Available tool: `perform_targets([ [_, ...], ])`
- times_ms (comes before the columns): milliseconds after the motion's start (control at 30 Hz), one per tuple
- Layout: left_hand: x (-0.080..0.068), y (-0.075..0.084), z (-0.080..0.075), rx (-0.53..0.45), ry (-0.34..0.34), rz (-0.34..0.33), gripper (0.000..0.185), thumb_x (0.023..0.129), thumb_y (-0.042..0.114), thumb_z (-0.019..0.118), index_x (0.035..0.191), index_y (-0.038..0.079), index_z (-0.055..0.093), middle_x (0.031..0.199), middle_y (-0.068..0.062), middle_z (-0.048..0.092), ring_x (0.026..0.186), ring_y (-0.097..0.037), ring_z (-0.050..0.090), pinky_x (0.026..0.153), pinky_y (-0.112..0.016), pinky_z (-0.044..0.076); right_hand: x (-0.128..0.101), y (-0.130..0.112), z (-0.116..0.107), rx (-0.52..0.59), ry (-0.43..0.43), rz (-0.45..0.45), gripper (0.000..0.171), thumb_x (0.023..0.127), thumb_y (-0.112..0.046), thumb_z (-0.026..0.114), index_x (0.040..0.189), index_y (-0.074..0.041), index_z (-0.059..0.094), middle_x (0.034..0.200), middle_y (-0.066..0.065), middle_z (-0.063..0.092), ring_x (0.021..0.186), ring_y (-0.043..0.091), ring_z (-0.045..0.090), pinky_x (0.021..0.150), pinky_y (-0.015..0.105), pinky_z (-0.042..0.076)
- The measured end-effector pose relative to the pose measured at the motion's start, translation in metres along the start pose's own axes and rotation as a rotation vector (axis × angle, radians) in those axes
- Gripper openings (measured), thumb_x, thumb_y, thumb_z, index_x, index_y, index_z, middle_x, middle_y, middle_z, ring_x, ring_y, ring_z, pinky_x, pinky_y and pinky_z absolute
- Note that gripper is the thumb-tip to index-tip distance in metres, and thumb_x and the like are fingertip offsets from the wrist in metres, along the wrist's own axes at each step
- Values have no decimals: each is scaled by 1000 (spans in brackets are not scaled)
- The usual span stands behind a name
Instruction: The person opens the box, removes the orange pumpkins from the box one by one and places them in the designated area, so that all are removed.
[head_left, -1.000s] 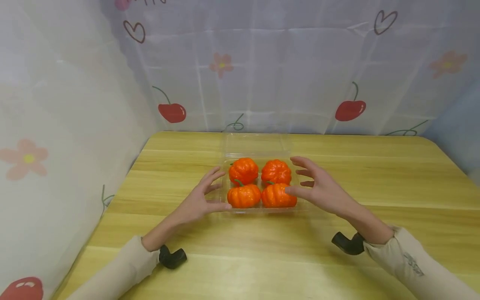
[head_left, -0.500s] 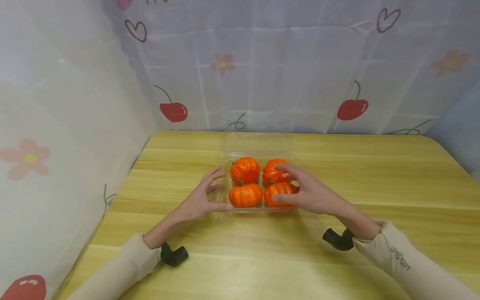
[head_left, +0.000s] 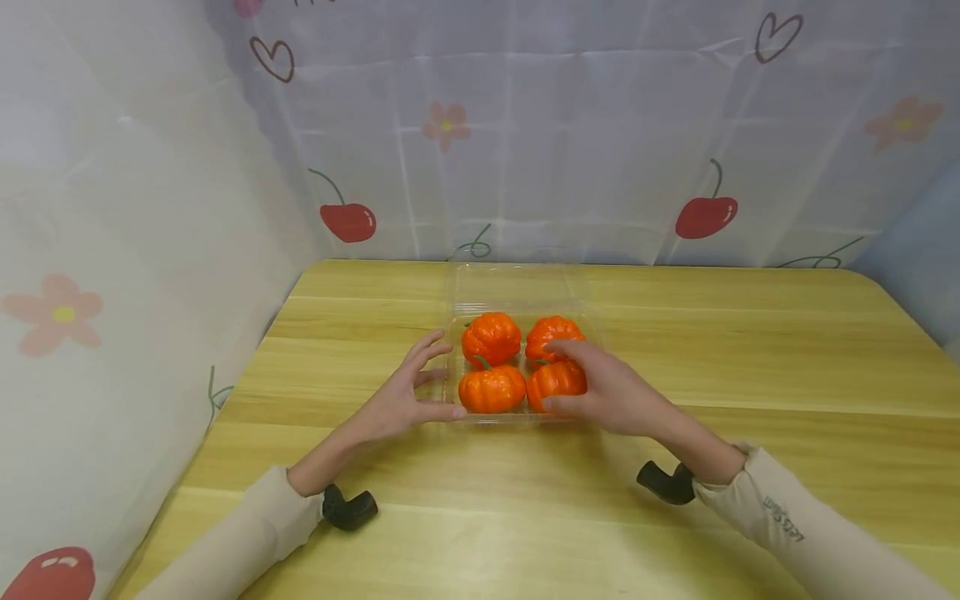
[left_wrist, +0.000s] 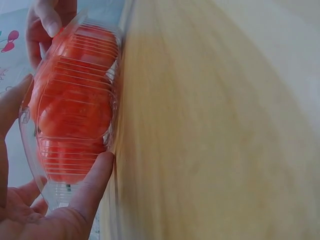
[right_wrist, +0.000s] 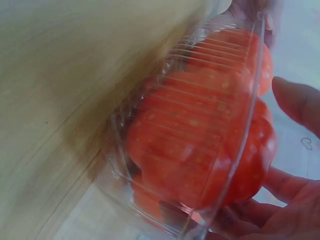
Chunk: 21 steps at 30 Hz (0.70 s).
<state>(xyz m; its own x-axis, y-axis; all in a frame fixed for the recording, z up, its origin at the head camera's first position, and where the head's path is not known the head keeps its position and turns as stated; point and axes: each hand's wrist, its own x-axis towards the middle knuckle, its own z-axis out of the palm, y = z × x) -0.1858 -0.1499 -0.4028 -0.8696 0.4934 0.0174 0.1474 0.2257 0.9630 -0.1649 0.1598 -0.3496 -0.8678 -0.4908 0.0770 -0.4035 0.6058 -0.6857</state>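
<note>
A clear plastic clamshell box (head_left: 486, 419) holds several small orange pumpkins in two rows. My left hand (head_left: 408, 396) holds the box at its left side, thumb on the front corner and fingers spread along the side wall. My right hand (head_left: 618, 392) reaches over the right wall and grips the front-right pumpkin (head_left: 555, 385), with the thumb in front and the fingers behind it. The back-right pumpkin (head_left: 551, 333) is just beyond those fingers. On the left sit the front-left pumpkin (head_left: 491, 392) and the back-left pumpkin (head_left: 491, 337). Ribbed walls cover the pumpkins in both wrist views.
The box's transparent lid (head_left: 517, 283) stands opened toward the back. Under everything is a wooden table (head_left: 480, 508), bordered by a printed curtain (head_left: 540, 150) behind and on the left. Black angled pieces (head_left: 348, 508) sit at both sleeve cuffs.
My right hand has moved left and slightly down from beside the box onto the front-right pumpkin, and its fingers have closed around it. My left hand has stayed on the box.
</note>
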Motion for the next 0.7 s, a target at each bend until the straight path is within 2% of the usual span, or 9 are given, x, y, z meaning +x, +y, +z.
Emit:
perform_targets([
  [100,0,0,0,3,-2,-1,95,81,13,83,155,9,24,162,1,8,137,-38,37,90,-42,54,0,-1,1,-17,10,7,59,85,-19,78,134,2,54,130,17,58,111,33,55,93,51,48],
  [333,0,1,1,18,3,6,92,81,14,83,154,8,26,162,4,7,136,-37,40,90,-43,54,-1,-1,2,-45,9,29,40,86,-21,76,120,-4,63,116,9,62,101,28,56,87,47,48],
  [700,-1,0,1,-16,6,9,94,81,13,83,155,7,25,163,2,6,136,-39,39,89,-41,55,-1,1,4,-45,20,36,39,85,-20,76,119,-5,63,116,9,62,101,28,56,87,47,49],
])
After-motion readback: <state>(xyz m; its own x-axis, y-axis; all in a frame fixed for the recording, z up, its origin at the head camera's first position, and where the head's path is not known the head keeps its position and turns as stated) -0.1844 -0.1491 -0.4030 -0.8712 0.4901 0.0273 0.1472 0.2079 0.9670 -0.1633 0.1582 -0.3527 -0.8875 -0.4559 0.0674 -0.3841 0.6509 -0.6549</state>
